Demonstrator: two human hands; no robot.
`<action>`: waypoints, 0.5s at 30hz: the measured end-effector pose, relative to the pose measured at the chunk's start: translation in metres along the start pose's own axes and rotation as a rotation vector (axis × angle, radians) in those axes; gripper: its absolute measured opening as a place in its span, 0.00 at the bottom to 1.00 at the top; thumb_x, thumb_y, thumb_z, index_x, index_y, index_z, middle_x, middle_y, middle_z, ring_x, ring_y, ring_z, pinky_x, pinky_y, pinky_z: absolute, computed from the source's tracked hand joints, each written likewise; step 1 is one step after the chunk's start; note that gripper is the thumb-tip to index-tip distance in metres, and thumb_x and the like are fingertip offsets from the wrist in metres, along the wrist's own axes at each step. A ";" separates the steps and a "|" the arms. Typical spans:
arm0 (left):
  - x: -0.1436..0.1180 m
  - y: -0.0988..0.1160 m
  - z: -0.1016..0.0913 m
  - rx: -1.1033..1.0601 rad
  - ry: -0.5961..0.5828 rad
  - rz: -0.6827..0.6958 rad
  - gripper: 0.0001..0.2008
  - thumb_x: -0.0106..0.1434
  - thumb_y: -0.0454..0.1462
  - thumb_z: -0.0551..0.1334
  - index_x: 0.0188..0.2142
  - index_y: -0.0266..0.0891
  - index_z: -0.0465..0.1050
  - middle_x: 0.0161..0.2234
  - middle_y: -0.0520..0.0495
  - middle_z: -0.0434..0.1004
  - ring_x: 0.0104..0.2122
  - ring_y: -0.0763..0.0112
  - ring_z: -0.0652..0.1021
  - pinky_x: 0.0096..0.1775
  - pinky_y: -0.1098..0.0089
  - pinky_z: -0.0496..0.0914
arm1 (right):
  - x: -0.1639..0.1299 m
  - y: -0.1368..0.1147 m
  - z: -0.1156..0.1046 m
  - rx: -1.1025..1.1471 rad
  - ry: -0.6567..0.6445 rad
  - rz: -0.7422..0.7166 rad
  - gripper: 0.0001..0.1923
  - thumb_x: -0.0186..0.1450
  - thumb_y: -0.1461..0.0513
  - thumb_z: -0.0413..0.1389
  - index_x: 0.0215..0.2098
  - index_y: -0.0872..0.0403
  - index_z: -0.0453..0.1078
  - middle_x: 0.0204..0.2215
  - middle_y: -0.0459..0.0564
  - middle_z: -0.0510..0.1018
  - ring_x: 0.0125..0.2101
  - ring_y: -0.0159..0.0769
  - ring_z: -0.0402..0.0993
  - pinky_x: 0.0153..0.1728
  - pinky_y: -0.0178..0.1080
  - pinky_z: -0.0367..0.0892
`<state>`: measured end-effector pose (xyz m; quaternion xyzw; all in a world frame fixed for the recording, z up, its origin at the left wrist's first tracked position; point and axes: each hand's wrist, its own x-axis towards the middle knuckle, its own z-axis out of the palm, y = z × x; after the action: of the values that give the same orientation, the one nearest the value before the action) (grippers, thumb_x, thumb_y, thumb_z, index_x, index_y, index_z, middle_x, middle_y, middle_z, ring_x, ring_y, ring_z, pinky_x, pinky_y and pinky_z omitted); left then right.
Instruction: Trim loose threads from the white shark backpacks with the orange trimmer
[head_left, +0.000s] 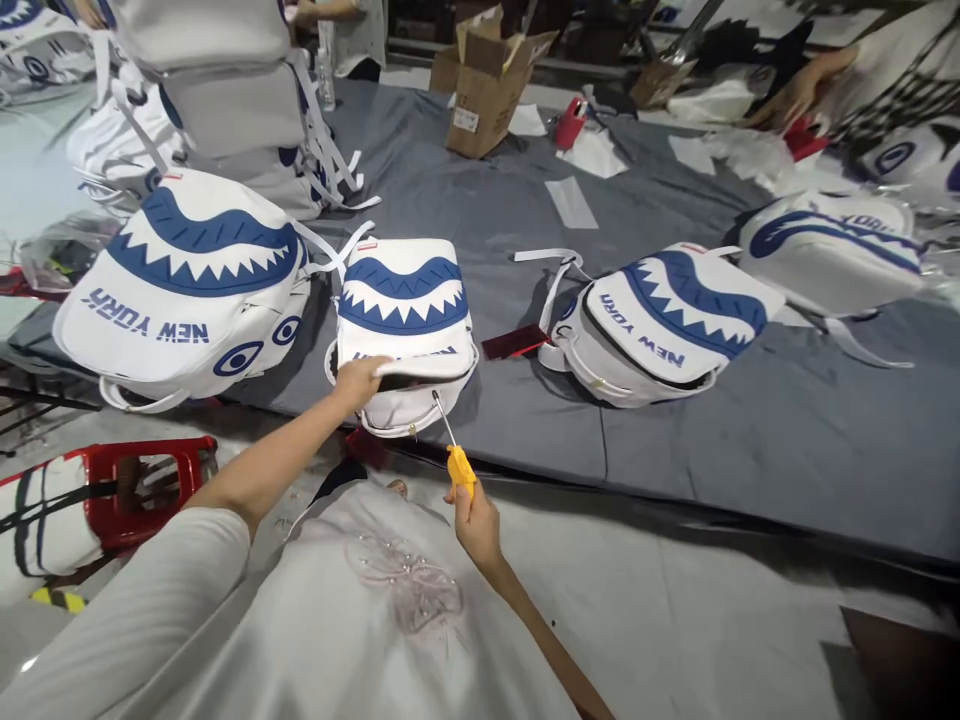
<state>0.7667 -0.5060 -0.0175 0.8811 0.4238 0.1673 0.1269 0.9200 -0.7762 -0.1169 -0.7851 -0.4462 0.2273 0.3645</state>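
A white backpack point(405, 250) with a blue shark-mouth print lies in front of me near the table edge. My left hand point(361, 383) grips the near edge of its front flap, lifting it so a dark gap shows beneath. My right hand point(478, 522) is closed around a yellow-handled tool point(460, 468) with a thin metal shaft, possibly a lighter. The shaft's dark tip points up at the bag's opening, at or just in front of the white fabric; contact is unclear. Part of the bag's "NEW YORK" lettering is hidden by the folded flap and my fingers.
Matching backpacks lie left point(161, 310) and right point(667, 320) on the grey-covered table point(540, 420). More bags are stacked at the back left point(240, 110). A cardboard box point(484, 105) stands behind. A red stool point(150, 490) is at lower left. Other people's arms point(814, 80) show across the table.
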 end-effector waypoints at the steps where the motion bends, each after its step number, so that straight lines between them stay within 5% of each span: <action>1: 0.019 0.002 -0.009 -0.037 0.075 -0.047 0.16 0.65 0.35 0.57 0.50 0.45 0.77 0.45 0.45 0.81 0.46 0.61 0.79 0.47 0.65 0.69 | -0.001 0.000 0.000 0.050 0.034 -0.005 0.21 0.69 0.49 0.38 0.35 0.53 0.65 0.24 0.50 0.76 0.25 0.38 0.74 0.31 0.39 0.66; 4: 0.060 0.008 -0.038 -0.119 0.342 -0.027 0.12 0.66 0.42 0.58 0.43 0.43 0.79 0.37 0.46 0.82 0.38 0.63 0.79 0.39 0.68 0.67 | -0.003 -0.007 -0.001 0.210 0.135 -0.012 0.22 0.70 0.49 0.37 0.40 0.54 0.65 0.19 0.45 0.68 0.19 0.35 0.66 0.25 0.38 0.64; 6: 0.077 0.008 -0.054 -0.125 0.398 0.037 0.12 0.65 0.43 0.60 0.39 0.40 0.80 0.34 0.45 0.82 0.35 0.64 0.79 0.37 0.69 0.65 | -0.004 -0.016 0.000 0.277 0.179 -0.006 0.25 0.71 0.48 0.36 0.47 0.57 0.64 0.18 0.43 0.66 0.17 0.35 0.63 0.22 0.37 0.62; 11: 0.094 0.017 -0.055 -0.034 0.346 0.247 0.16 0.66 0.46 0.58 0.33 0.37 0.77 0.29 0.43 0.79 0.31 0.65 0.78 0.34 0.69 0.64 | 0.017 -0.045 0.001 0.232 0.144 0.093 0.29 0.71 0.46 0.35 0.51 0.59 0.65 0.20 0.47 0.70 0.19 0.36 0.65 0.23 0.38 0.62; 15: 0.091 0.048 -0.041 -0.005 0.240 0.604 0.15 0.65 0.44 0.56 0.30 0.38 0.76 0.28 0.43 0.79 0.30 0.65 0.78 0.33 0.68 0.66 | 0.090 -0.068 -0.010 -0.056 0.051 0.137 0.30 0.72 0.48 0.34 0.43 0.57 0.70 0.27 0.55 0.76 0.29 0.42 0.74 0.30 0.40 0.66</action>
<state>0.8375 -0.4599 0.0546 0.9407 0.1546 0.3011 0.0228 0.9355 -0.6788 -0.0608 -0.8292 -0.3882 0.2191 0.3371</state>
